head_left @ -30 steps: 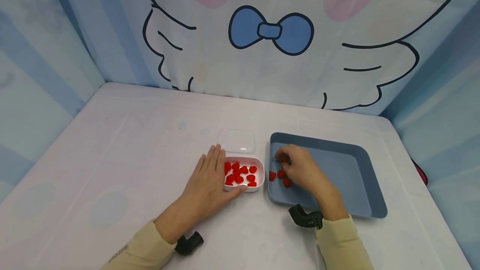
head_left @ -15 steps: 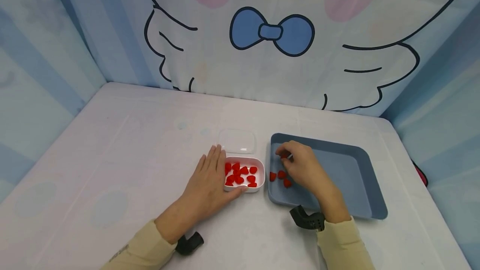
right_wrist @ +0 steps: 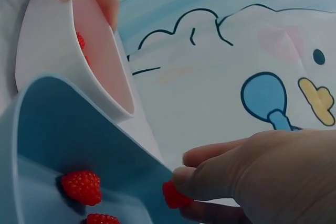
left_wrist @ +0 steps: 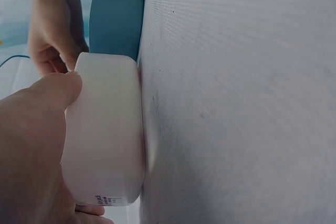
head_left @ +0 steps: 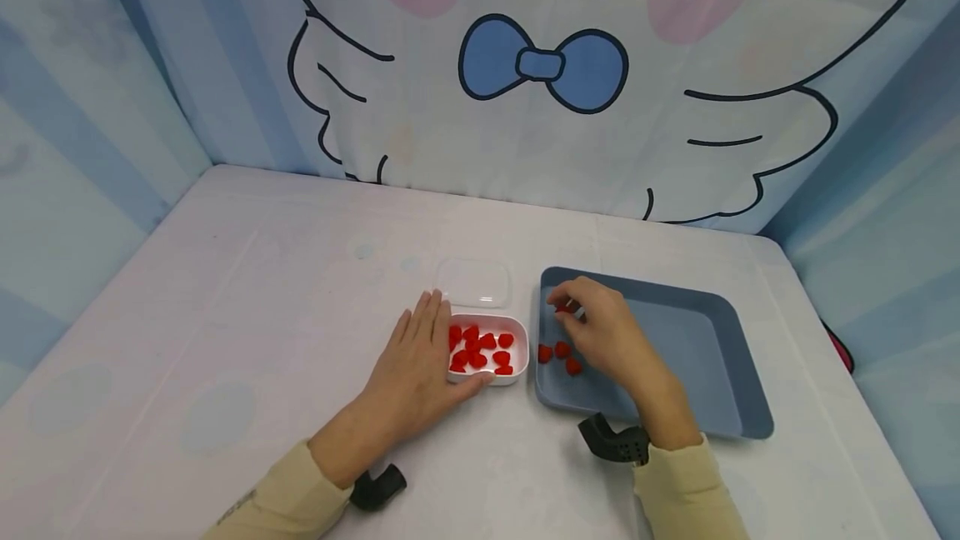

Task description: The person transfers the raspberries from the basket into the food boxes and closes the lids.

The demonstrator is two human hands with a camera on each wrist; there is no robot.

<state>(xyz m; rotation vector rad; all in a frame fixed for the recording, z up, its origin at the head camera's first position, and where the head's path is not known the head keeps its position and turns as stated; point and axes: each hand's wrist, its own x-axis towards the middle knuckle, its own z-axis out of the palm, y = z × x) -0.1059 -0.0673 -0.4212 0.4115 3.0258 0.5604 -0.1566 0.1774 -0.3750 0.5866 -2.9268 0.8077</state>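
A small white box (left_wrist: pixel 107 129) with several red raspberries (head_left: pixel 477 359) inside stands left of a blue-grey tray (head_left: pixel 697 357). Along the box's left side lies my left hand (head_left: pixel 411 369), fingers straight, its thumb resting on the near rim. My right hand (head_left: pixel 609 336) is over the tray's left part and pinches a raspberry (right_wrist: pixel 175 195) between thumb and fingers, close by the tray wall in the right wrist view. Below that hand, 3 loose raspberries (head_left: pixel 562 349) lie on the tray floor near its left wall.
Just behind the box lies a clear plastic lid (head_left: pixel 474 282) on the white tablecloth (head_left: pixel 285 273). A printed curtain (head_left: pixel 540 140) rises at the table's back edge. Black wrist-worn devices (head_left: pixel 613 438) sit under both forearms.
My right hand has shifted slightly away from me and left, lifting the pinched raspberry off the others. My left hand and the box stay put.
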